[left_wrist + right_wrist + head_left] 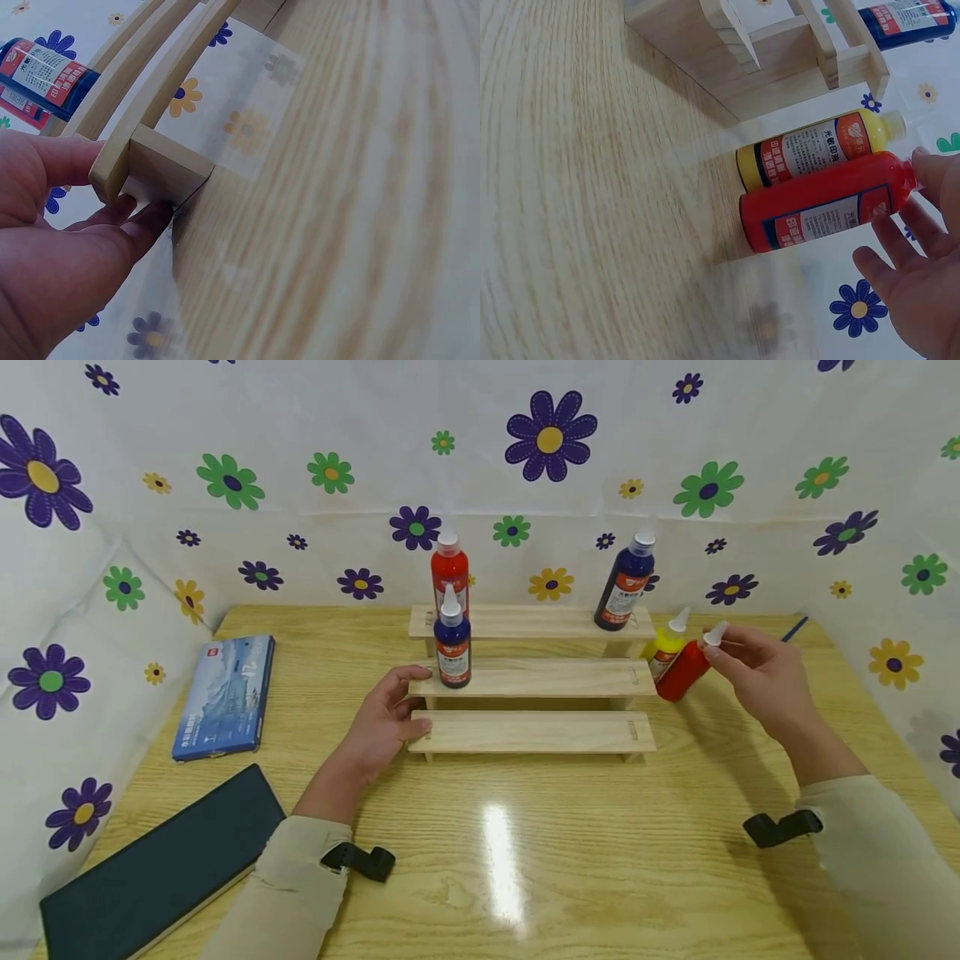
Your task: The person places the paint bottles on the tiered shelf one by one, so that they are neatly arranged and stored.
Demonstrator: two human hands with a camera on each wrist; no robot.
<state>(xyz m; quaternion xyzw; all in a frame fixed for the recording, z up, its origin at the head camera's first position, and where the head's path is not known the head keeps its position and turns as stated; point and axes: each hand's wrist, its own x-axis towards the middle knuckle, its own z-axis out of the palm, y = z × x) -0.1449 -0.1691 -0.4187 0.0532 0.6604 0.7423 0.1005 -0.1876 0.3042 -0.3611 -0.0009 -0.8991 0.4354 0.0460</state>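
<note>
A three-step wooden rack stands on the table, and my left hand grips its left end, thumb at the lowest step. In the left wrist view the fingers lie around the front plank's end. My right hand pinches the neck of a red bottle with a white nozzle. That bottle stands right beside a yellow bottle, at the rack's right end. On the rack are a dark blue bottle on the middle step, and another red bottle and dark bottle on the top step.
A blue flat box and a dark flat case or book lie on the left of the table. Behind the right hand shows a thin blue stick. A flower-patterned cloth hangs around the back and sides.
</note>
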